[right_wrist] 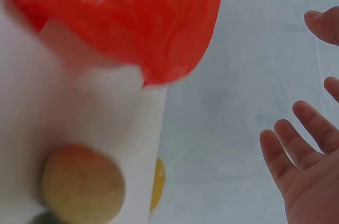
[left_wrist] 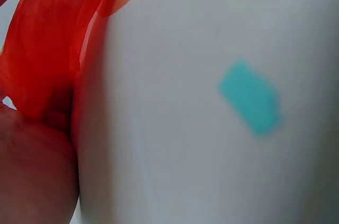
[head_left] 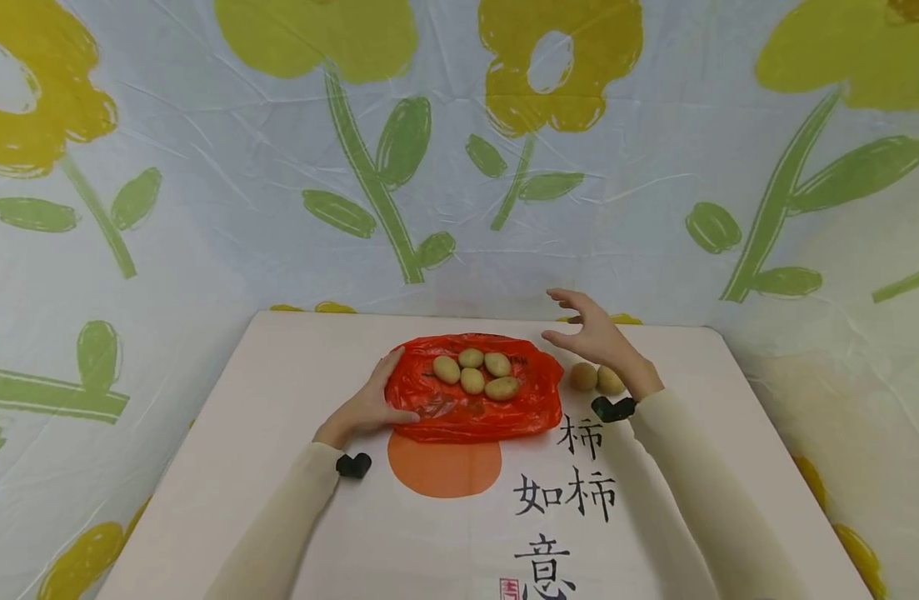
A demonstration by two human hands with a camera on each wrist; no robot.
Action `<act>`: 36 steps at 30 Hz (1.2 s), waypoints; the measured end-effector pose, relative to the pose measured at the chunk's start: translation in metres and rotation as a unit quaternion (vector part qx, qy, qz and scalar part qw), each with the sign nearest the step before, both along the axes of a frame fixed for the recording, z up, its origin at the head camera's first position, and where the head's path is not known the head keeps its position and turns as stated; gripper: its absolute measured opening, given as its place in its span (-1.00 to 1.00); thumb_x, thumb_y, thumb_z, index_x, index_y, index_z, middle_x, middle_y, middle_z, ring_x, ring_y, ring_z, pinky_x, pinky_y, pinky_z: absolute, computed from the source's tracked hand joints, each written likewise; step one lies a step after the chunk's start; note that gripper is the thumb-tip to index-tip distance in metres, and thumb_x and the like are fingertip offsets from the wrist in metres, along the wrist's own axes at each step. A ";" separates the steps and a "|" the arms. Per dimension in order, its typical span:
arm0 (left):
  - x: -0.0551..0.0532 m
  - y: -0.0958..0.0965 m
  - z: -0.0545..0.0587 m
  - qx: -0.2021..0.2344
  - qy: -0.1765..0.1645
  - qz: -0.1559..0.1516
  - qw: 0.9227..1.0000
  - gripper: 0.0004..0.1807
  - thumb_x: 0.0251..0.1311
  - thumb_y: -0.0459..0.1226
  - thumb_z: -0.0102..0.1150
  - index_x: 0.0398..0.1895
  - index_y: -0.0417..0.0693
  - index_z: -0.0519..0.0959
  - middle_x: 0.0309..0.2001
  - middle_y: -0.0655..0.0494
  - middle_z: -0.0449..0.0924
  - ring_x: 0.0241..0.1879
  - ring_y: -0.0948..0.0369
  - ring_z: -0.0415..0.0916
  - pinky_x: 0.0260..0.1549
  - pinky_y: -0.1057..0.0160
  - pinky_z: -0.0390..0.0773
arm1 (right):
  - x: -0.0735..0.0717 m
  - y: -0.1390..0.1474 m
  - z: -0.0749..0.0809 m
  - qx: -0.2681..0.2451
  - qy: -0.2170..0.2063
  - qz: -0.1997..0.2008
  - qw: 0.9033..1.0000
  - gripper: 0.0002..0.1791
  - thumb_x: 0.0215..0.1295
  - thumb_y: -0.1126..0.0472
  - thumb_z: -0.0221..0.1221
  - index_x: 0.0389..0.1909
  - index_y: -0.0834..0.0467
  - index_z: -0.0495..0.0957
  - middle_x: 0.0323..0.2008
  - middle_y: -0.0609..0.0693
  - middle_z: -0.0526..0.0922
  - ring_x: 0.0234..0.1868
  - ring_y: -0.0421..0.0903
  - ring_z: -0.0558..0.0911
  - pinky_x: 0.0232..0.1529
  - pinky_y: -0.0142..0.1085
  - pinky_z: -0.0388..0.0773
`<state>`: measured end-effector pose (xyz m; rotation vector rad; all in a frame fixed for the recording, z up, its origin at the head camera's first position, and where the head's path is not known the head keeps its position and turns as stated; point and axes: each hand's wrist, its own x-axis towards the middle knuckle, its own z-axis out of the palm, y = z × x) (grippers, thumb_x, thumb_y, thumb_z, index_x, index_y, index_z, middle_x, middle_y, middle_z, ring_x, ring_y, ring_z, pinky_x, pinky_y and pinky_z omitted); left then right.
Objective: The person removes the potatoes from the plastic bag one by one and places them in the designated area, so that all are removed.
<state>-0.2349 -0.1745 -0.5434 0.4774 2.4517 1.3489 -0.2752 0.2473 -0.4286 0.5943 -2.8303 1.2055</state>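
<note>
A red plastic bag (head_left: 459,421) lies spread on the table, with several potatoes (head_left: 471,381) grouped on top of it. My left hand (head_left: 371,402) holds the bag's left edge, its thumb along the front and its fingers at the far left corner. In the left wrist view the red plastic (left_wrist: 47,38) bulges between parts of that hand. Raised above the table, beyond the bag's right end, my right hand (head_left: 597,335) has its fingers spread with nothing in them. Two more potatoes (head_left: 584,377) rest on the table below the right wrist.
The pale table (head_left: 264,392) bears a printed orange circle (head_left: 444,467) and black characters in front of the bag. A flower-patterned sheet (head_left: 264,167) hangs behind the table and along its sides. Dark bands (head_left: 354,465) circle both wrists.
</note>
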 end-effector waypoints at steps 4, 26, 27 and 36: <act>0.000 -0.001 0.001 -0.001 -0.001 -0.001 1.000 0.40 -0.03 -0.03 0.60 0.70 0.16 -0.25 0.68 0.03 -0.32 0.65 -0.07 -0.29 0.52 -0.34 0.00 | -0.014 -0.028 0.007 0.002 0.002 0.035 0.999 -0.16 0.30 0.08 0.39 0.53 0.16 0.26 0.49 0.18 0.33 0.42 0.27 0.38 0.33 0.20 0.45; 0.000 -0.002 -0.001 0.000 -0.006 -0.002 1.000 0.40 -0.04 -0.01 0.59 0.70 0.23 -0.26 0.68 0.05 -0.32 0.64 -0.08 -0.26 0.50 -0.35 0.06 | -0.033 -0.134 -0.037 -0.026 -0.017 0.169 0.985 -0.20 0.25 0.20 0.40 0.49 0.20 0.32 0.38 0.25 0.45 0.32 0.26 0.51 0.30 0.17 0.51; -0.001 -0.002 0.000 0.000 -0.003 -0.001 1.000 0.40 -0.05 -0.01 0.60 0.70 0.23 -0.26 0.68 0.05 -0.31 0.64 -0.08 -0.26 0.50 -0.35 0.06 | -0.033 -0.135 -0.039 -0.031 -0.020 0.169 0.985 -0.21 0.25 0.20 0.40 0.49 0.19 0.33 0.37 0.23 0.46 0.33 0.26 0.51 0.31 0.17 0.51; -0.003 -0.001 -0.002 0.004 -0.003 -0.006 1.000 0.38 -0.03 -0.04 0.60 0.70 0.21 -0.25 0.68 0.02 -0.32 0.65 -0.09 -0.34 0.51 -0.37 -0.01 | -0.024 -0.139 -0.054 -0.001 -0.032 0.171 0.985 -0.24 0.28 0.14 0.39 0.48 0.14 0.35 0.38 0.16 0.49 0.37 0.19 0.49 0.37 0.09 0.47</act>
